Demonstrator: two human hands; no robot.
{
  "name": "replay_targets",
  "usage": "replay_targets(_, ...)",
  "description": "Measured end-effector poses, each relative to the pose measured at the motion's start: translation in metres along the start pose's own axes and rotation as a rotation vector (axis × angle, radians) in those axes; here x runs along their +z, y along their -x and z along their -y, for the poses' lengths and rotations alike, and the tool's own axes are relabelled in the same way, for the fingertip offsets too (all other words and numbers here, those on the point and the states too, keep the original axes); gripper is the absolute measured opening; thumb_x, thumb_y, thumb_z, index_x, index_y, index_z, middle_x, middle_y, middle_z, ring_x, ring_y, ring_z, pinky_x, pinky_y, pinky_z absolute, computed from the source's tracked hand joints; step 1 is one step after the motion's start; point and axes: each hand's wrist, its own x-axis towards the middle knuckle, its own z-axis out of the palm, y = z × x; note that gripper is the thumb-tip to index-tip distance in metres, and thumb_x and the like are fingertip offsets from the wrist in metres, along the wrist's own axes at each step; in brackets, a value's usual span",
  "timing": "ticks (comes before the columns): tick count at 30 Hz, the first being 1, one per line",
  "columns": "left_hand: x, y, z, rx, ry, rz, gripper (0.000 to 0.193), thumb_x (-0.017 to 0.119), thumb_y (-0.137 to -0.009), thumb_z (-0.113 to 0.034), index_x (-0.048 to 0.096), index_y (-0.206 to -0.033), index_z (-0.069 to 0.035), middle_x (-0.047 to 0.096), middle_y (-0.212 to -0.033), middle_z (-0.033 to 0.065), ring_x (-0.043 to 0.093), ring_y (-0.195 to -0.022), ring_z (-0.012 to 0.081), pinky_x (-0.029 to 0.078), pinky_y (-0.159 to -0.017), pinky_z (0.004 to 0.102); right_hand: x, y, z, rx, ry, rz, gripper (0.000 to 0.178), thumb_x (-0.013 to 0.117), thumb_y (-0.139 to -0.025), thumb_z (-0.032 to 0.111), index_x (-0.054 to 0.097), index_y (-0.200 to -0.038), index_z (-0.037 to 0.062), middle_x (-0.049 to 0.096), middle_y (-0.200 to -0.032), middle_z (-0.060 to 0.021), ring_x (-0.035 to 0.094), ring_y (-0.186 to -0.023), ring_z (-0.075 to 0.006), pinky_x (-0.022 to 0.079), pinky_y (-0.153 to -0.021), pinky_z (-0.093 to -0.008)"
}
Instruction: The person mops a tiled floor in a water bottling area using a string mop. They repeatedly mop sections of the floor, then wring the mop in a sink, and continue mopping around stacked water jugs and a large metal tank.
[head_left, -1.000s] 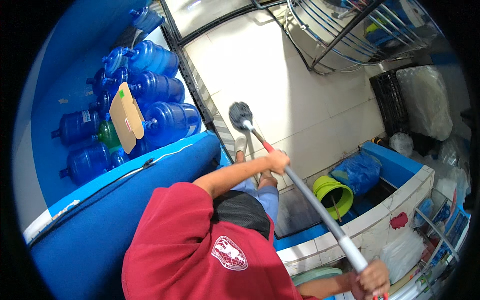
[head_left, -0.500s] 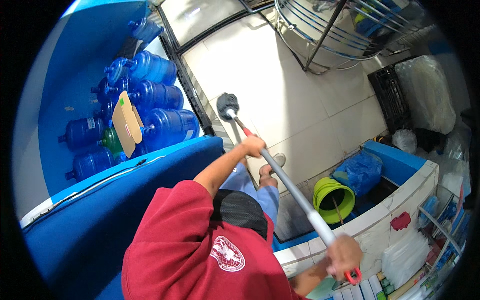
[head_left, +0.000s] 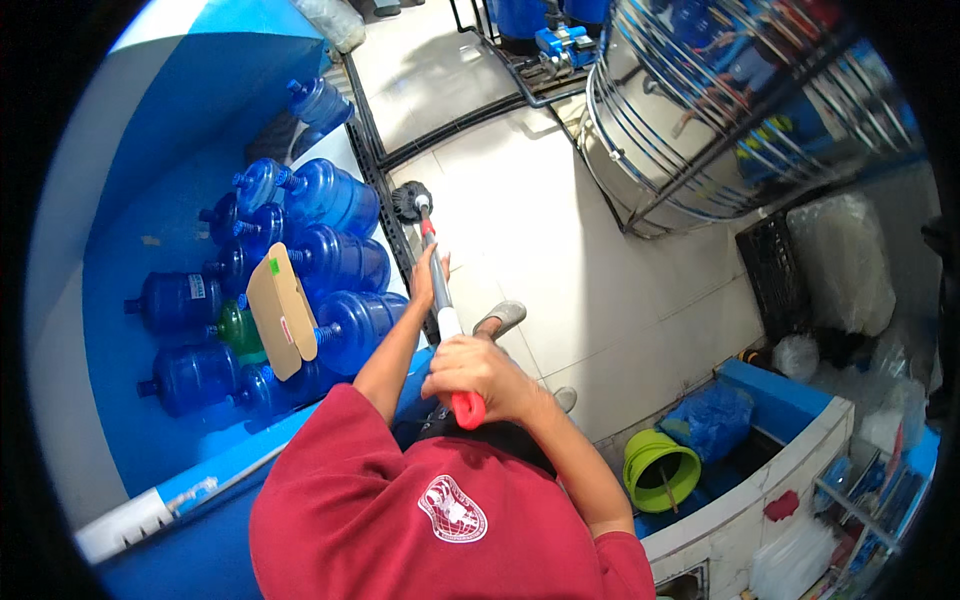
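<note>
Nearest, six o'clock: right grip clenched round top end of mop, red loop jutting out. Beyond, ten o'clock: left grip holding grey shaft. Farther, eleven o'clock: dark mop head on pale tiled floor. Heaped blue bottles, nine-to-ten o'clock. Farthest, towards one o'clock: small blue machine.

The right hand clasps the long grey-and-white mop pole near its red looped end; the left hand, its grip unclear, lies along it lower down. The dark, shaggy mop head sits on glossy white floor tiles.
</note>
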Motion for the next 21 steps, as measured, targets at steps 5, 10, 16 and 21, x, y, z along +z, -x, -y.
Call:
replay_targets(5,-0.007,-0.111,0.009,0.055,-0.095,0.048,0.045,0.065,-0.085,-0.036,0.056,-0.123,-0.013,0.066,-0.098,0.0223,0.064,-0.090,0.0389,0.049,-0.081,0.0440,-0.019,-0.063,-0.065,0.080,0.041,-0.056,0.025,0.068,-0.057,0.004,0.062,-0.081,0.0063,0.053,-0.071,-0.0060,0.054,-0.072,-0.0264,0.045,-0.071,-0.0376)
replay_targets(10,-0.003,-0.177,-0.006,0.116,-0.114,0.256,0.043,0.062,-0.087,-0.040,0.054,-0.123,-0.016,0.063,-0.107,0.0213,0.061,-0.096,0.0411,0.048,-0.081,0.0489,-0.035,-0.092,-0.081,0.198,0.104,-0.391,0.028,0.063,-0.057,-0.008,0.064,-0.082,0.0046,0.054,-0.068,-0.0075,0.056,-0.067,-0.0271,0.048,-0.075,-0.0372)
replay_targets(16,0.009,-0.190,-0.056,0.234,-0.168,0.374,0.029,0.058,-0.090,-0.035,0.059,-0.111,-0.015,0.063,-0.100,0.0195,0.062,-0.093,0.0388,0.049,-0.079,0.0488,-0.052,-0.108,-0.055,0.287,0.138,-0.595,0.029,0.061,-0.055,-0.015,0.064,-0.078,0.0025,0.051,-0.063,-0.0078,0.056,-0.063,-0.0258,0.049,-0.072,-0.0377)
replay_targets(21,0.025,-0.213,-0.090,0.370,-0.110,0.429,0.026,0.059,-0.089,-0.034,0.061,-0.107,-0.016,0.063,-0.101,0.0177,0.063,-0.094,0.0365,0.050,-0.078,0.0466,-0.043,-0.126,-0.062,0.298,0.276,-0.577,0.029,0.062,-0.055,-0.014,0.064,-0.079,0.0032,0.051,-0.065,-0.0077,0.056,-0.065,-0.0241,0.049,-0.076,-0.0393)
